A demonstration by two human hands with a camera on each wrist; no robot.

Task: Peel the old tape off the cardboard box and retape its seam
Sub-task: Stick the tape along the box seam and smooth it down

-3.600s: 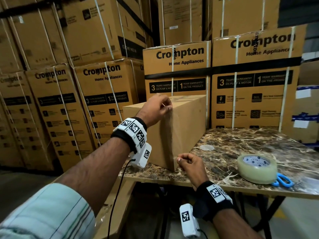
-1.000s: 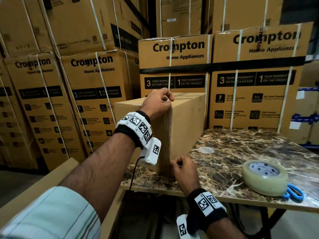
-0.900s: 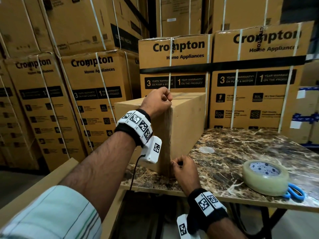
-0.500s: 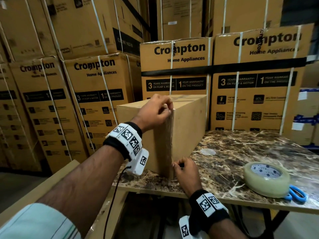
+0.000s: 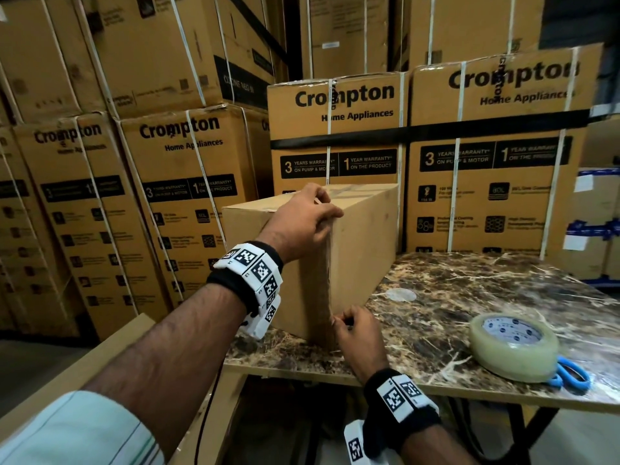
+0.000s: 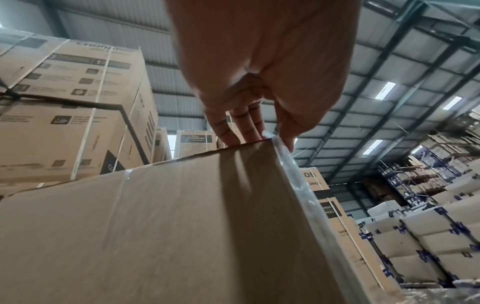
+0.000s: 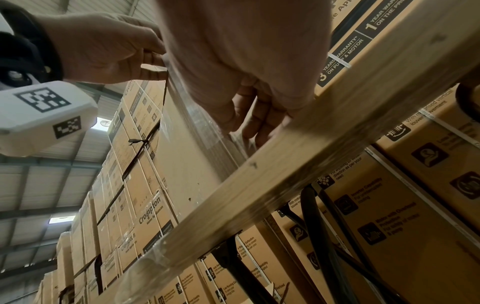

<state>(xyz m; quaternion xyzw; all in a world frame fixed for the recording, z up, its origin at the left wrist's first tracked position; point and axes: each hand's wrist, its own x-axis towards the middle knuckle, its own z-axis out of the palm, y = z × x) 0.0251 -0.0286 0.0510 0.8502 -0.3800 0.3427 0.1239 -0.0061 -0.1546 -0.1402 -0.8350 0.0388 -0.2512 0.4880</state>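
A plain cardboard box stands on the near left corner of the marble table. A clear tape strip runs down the box's near vertical corner. My left hand grips the top of that corner, fingers on the lid and thumb on the tape strip. The right hand pinches the strip's lower end just above the tabletop. In the right wrist view its fingers curl against the taped edge above the table's wooden rim.
A roll of clear tape lies at the table's near right, with blue scissors beside it. Tall stacks of printed appliance cartons stand behind and to the left. A flat cardboard sheet leans below the table's left side.
Both hands have stayed at the two ends of the box's corner. The left wrist has dropped a little and its fingers have shifted on the top corner; the right hand has moved in against the lower edge.
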